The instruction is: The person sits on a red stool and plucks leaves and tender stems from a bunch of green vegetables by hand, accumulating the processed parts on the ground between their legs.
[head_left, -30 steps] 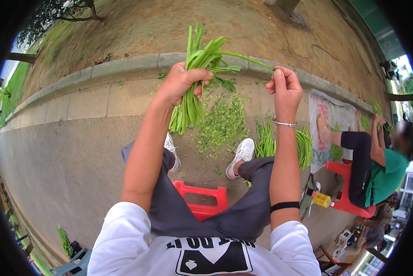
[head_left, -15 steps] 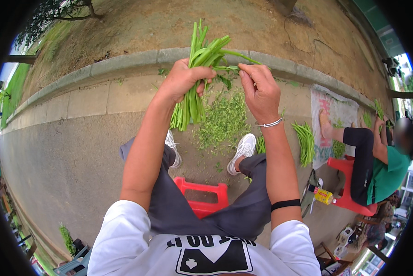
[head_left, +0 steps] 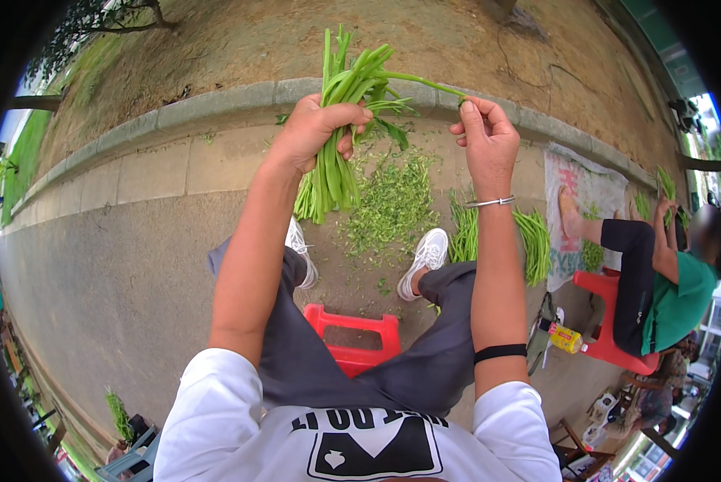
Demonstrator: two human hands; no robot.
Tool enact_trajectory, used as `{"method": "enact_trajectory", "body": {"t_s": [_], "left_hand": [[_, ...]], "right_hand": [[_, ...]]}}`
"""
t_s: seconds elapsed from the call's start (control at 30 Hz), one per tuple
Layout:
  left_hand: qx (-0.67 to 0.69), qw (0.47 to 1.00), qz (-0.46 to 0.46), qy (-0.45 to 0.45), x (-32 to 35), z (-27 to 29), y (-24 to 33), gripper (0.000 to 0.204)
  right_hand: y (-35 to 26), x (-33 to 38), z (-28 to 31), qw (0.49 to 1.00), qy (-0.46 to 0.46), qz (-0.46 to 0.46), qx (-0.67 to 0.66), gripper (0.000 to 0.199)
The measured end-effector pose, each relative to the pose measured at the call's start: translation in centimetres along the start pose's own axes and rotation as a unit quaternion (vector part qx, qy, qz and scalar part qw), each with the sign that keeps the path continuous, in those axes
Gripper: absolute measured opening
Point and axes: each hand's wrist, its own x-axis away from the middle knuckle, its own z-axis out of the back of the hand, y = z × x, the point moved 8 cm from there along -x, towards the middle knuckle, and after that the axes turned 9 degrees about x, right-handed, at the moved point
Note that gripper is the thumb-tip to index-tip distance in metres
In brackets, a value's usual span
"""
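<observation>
My left hand (head_left: 316, 131) is closed around a thick bunch of long green vegetable stems (head_left: 334, 177), held upright above the ground. One stem (head_left: 420, 79) sticks out of the bunch's top to the right. Its far end is pinched between the thumb and fingers of my right hand (head_left: 489, 136), which wears a silver bracelet at the wrist. Some leafy bits hang from the bunch between the hands. Below lies a spread of torn green leaves and scraps (head_left: 388, 205).
Two bundles of stems (head_left: 533, 245) lie right of my right shoe. A red stool (head_left: 352, 353) is under me. Beyond runs a stone kerb (head_left: 252, 96). At right a person in green (head_left: 678, 305) sits on a red stool, near a white sack (head_left: 589, 173) and a yellow-labelled bottle (head_left: 565, 339).
My right hand has moved right, away from the bunch, and now pinches the end of the outstretched stem. The left hand with the bunch has shifted slightly left and up.
</observation>
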Motion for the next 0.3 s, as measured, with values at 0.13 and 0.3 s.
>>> {"method": "enact_trajectory", "body": {"t_s": [0.13,0.3], "left_hand": [[0.001,1.000,-0.005,-0.004,0.0,0.2,0.1,0.014],[-0.013,1.000,-0.007,0.001,-0.1,-0.1,0.1,0.018]], "right_hand": [[-0.6,1.1,-0.7,0.997,-0.024,0.070,0.033,0.017],[-1.1,2.2,-2.3,0.990,-0.063,0.077,0.099,0.020]]}}
